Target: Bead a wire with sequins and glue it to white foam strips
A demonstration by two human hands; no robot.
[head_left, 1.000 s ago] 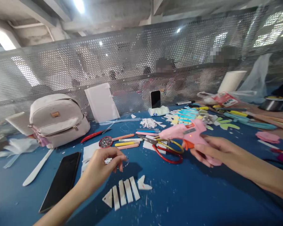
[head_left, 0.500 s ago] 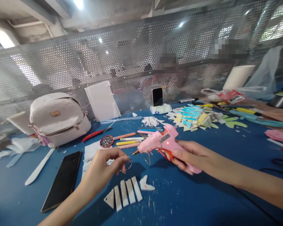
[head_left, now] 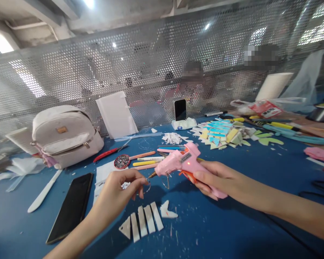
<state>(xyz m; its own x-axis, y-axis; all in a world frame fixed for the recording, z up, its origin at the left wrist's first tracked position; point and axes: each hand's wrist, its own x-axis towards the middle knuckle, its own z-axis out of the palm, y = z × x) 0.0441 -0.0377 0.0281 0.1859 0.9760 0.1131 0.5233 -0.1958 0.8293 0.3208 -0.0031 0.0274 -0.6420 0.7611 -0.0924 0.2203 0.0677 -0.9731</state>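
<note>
- Nearest the camera, just below the left hand, five flat white pieces, the leftmost with a slanted, pointed end, line up on a blue desk; a forked white scrap lies at their right.
- Left of the left hand, a black phone lies flat, with a white plastic knife beyond it.
- The left hand, thumb and fingers nearly closed, pinches a thin, clear loop that hangs from its fingertips.
- The right hand wraps firmly around the handle of a pink glue gun, whose small light glows orange; its nozzle points at the left fingertips, though whether it touches the loop cannot be told.
- Just beyond the left hand sit a red dish of glittery bits and several markers.
- Farther off, a pale backpack stands beyond the left hand, while a heap of blue, yellow and green scraps spreads beyond the right.
- Behind it all, a perforated metal screen spans the scene.
</note>
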